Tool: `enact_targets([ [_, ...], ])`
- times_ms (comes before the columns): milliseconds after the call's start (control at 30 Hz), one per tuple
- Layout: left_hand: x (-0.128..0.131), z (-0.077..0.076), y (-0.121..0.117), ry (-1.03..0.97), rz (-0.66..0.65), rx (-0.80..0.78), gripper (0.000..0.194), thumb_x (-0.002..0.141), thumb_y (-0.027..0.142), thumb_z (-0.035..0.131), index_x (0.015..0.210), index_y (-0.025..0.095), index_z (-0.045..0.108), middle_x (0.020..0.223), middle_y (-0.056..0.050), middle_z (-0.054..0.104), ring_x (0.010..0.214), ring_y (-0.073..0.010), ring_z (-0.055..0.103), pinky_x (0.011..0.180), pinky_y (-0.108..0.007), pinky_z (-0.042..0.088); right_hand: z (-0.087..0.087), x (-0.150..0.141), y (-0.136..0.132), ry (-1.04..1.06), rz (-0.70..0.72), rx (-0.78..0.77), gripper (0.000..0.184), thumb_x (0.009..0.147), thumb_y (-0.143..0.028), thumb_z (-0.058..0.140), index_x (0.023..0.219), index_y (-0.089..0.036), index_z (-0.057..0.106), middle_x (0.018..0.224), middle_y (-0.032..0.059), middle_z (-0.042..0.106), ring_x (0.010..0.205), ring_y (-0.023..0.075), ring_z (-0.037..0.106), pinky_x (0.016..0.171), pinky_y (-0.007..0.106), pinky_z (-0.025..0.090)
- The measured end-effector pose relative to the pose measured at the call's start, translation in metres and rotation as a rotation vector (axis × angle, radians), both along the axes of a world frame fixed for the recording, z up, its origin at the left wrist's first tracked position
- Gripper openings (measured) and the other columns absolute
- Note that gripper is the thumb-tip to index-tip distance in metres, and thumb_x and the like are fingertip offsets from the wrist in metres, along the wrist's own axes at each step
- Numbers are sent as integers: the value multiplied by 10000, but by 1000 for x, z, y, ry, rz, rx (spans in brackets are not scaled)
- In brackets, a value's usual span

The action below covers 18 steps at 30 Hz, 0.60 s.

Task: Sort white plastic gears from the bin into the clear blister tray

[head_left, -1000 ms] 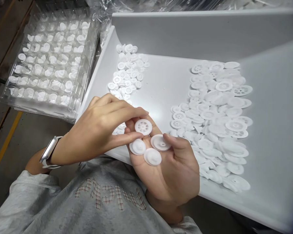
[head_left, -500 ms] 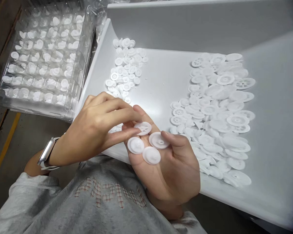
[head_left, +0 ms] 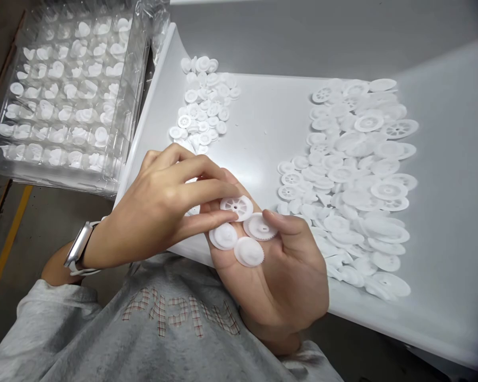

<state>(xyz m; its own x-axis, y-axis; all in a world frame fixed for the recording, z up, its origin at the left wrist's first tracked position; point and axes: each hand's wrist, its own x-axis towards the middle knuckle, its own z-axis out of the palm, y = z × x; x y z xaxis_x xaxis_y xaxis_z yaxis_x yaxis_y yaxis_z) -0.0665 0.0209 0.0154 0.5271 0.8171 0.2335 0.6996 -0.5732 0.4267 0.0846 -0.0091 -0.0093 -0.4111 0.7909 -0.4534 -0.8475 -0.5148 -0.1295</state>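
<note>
My left hand [head_left: 171,207], with a watch [head_left: 79,246] on its wrist, pinches a spoked white plastic gear [head_left: 242,208] between thumb and fingers. The gear is just above my right hand [head_left: 279,281], which is turned palm up. Three more white gears lie in that palm: one with a raised hub [head_left: 223,236], a toothed one [head_left: 249,251], and another [head_left: 259,227] under the tip of my right thumb. My left hand covers part of the right fingers.
Both hands are over the near edge of a large white bin [head_left: 258,132]. Small white gears [head_left: 203,109] are heaped on its left, larger gears [head_left: 354,185] on its right. At the upper left stands a clear compartment tray [head_left: 59,106] with white parts in its pockets.
My left fingers have moved slightly right, and the pinched gear has tilted so its spoked face shows more. The view has shifted a little. The three gears in my right palm stay in place.
</note>
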Motion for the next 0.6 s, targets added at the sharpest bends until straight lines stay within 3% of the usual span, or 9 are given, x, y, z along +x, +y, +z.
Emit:
enact_targets([
  [267,4,2,-3,-3,6,-6,169,933,330,555,1034,267,674,1011,23,692,1002,-173,496,856,-374,371,0,0,0,-17,0,33,354,858,-292,473,1111,-162,684,1206,50,688,1092,59,658,903,88,495],
  [600,-1,1,-4,-11,-12,-9,158,923,293,576,1052,275,665,1046,23,692,1029,-179,494,858,-387,341,-1,0,2,-6,23,85,361,878,-301,429,1090,-196,701,1133,20,715,904,5,689,826,51,494],
])
